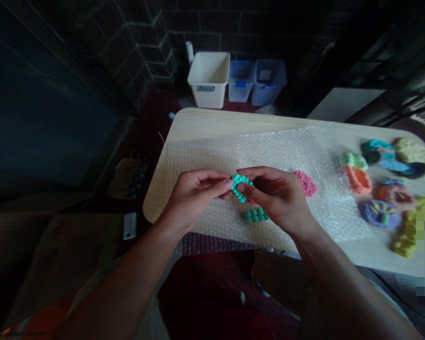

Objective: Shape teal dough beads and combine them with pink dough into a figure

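Where a person's left hand and right hand meet above the table, a curved teal cluster of small clay balls is pinched between them. Both hands are closed on it, thumbs and fingertips gripping it from opposite sides. At six o'clock from the cluster, a ridged green clay strip lies on a crinkled sheet of clear bubble wrap. At three o'clock, just past the right hand, a rough pink clay slab sits on the same sheet. Farther out at three o'clock, on the pale wood-grain tabletop, are a mint-green clay piece, an orange clay ring, a purple clay disc and a lumpy yellow-green clay mass. At twelve o'clock beyond the table, a white slatted plastic basket and two clear plastic bins with blue clips stand before a dark brick wall.
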Demonstrator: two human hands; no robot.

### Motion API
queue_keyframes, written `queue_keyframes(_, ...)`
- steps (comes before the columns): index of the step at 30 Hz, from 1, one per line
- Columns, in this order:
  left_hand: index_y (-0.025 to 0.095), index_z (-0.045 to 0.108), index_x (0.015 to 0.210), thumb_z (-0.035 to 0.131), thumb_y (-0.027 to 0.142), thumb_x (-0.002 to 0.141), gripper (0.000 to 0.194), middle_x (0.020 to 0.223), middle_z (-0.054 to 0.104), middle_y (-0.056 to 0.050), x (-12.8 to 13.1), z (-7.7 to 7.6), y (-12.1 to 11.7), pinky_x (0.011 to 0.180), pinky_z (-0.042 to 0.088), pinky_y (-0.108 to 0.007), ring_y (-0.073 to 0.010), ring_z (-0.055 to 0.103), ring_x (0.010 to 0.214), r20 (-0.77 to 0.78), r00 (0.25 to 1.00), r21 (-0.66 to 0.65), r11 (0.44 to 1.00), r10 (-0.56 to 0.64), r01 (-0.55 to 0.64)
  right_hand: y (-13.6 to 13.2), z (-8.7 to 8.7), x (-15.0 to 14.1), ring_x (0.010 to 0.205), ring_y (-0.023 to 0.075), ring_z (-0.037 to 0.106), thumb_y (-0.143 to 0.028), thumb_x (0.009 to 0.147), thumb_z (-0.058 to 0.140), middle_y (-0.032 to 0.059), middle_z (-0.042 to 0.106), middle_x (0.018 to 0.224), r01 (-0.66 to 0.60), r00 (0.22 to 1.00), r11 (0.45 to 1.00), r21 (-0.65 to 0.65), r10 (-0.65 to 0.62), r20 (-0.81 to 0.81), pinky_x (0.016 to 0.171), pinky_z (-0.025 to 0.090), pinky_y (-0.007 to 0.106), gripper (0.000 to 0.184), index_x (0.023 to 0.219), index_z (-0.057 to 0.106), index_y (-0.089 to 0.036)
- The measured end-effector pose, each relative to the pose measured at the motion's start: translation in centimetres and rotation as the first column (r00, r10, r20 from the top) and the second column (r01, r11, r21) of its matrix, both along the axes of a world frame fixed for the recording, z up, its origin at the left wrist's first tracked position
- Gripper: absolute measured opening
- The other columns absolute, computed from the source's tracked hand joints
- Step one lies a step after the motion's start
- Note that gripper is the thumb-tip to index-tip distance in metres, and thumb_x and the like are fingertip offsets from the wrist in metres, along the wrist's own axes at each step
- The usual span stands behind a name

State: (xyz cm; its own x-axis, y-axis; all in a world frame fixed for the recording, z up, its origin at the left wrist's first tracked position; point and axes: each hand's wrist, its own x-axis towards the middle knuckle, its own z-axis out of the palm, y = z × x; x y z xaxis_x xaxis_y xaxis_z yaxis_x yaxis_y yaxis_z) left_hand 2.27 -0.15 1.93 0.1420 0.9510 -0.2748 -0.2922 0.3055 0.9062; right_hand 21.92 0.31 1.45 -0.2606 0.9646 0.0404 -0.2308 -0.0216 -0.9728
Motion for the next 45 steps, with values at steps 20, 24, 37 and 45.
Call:
queue_keyframes(20, 0.016, 0.083, 0.098, 0.091, 0.034, 0.085, 0.024, 0.092, 0.083, -0.007, 0.0, -0.2, -0.1, 0.075, 0.061, -0.025, -0.0146, 0.074, 0.078, -0.084, 0.996, 0.11, 0.993, -0.022, 0.032, 0.0, 0.0, 0.2, 0.085, 0.0172, 0.079, -0.019, 0.087, 0.089, 0.005, 0.083, 0.098, -0.007, 1.0, 1.0, 0.007, 0.007, 0.019, 0.076, 0.064, 0.031, 0.034, 0.119, 0.078, -0.019)
queue_keyframes(24, 0.014, 0.081, 0.1, 0.087, 0.035, 0.089, 0.024, 0.097, 0.083, -0.008, 0.4, -0.2, -0.1, 0.075, 0.062, -0.025, -0.0155, 0.076, 0.082, -0.061, 0.998, 0.116, 0.993, 0.001, 0.006, -0.1, 0.2, 0.1, 0.081, 0.0171, 0.078, -0.021, 0.084, 0.092, 0.0044, 0.082, 0.095, 0.04, 0.996, 0.999, 0.029, -0.042, 0.072, 0.07, 0.063, 0.03, 0.041, 0.122, 0.077, -0.019)
queue_keyframes(37, 0.016, 0.082, 0.101, 0.092, 0.03, 0.085, 0.024, 0.096, 0.085, -0.008, -0.2, 0.4, -0.7, 0.075, 0.064, -0.026, -0.0147, 0.077, 0.078, -0.01, 0.999, 0.16, 0.987, 0.036, -0.034, 0.2, 1.0, -0.6, 0.08, 0.0155, 0.079, -0.023, 0.076, 0.098, 0.0048, 0.084, 0.089, 0.031, 0.999, 0.994, -0.107, -0.035, -0.038, 0.075, 0.063, 0.027, 0.035, 0.105, 0.079, -0.018)
queue_keyframes(45, 0.014, 0.084, 0.098, 0.089, 0.037, 0.086, 0.026, 0.094, 0.085, -0.011, -0.9, 1.3, -1.2, 0.076, 0.064, -0.032, -0.0189, 0.077, 0.076, -0.108, 0.993, 0.174, 0.984, 0.046, -0.026, 0.1, 1.4, -1.3, 0.069, 0.0145, 0.073, -0.028, 0.071, 0.101, 0.0032, 0.082, 0.08, 0.017, 0.998, 0.986, -0.165, -0.027, -0.058, 0.07, 0.061, 0.029, 0.026, 0.091, 0.085, -0.02)
